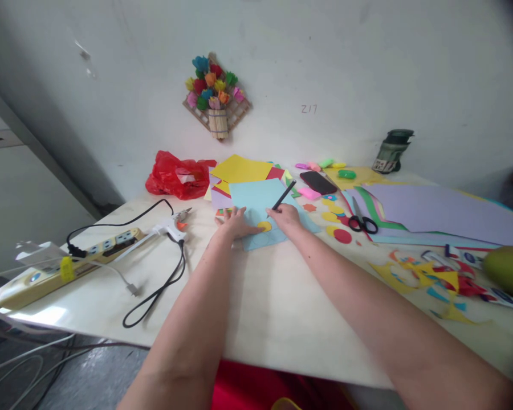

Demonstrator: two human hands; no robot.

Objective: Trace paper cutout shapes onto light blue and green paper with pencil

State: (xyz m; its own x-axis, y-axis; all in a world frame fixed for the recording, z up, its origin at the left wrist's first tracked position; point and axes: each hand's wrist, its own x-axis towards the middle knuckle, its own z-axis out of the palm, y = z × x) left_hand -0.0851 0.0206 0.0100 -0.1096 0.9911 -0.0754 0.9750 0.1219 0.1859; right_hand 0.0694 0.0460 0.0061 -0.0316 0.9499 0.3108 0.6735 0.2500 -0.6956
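Observation:
A light blue sheet (256, 196) lies on the table in front of me. On its lower part sits a small yellow disc (264, 226), with faint round outlines drawn just below it. My left hand (236, 223) rests flat with its fingers spread at the sheet's left edge, the thumb reaching to the disc. My right hand (285, 217) is closed on a black pencil (284, 195), whose tip touches the sheet just right of the disc.
Black scissors (362, 223), a phone (318, 183) and paper circles (342, 236) lie to the right, with purple sheets (436, 210) and paper scraps (431, 276) beyond. At left are a glue gun (171, 226), a power strip (68, 267) and a red bag (175, 175).

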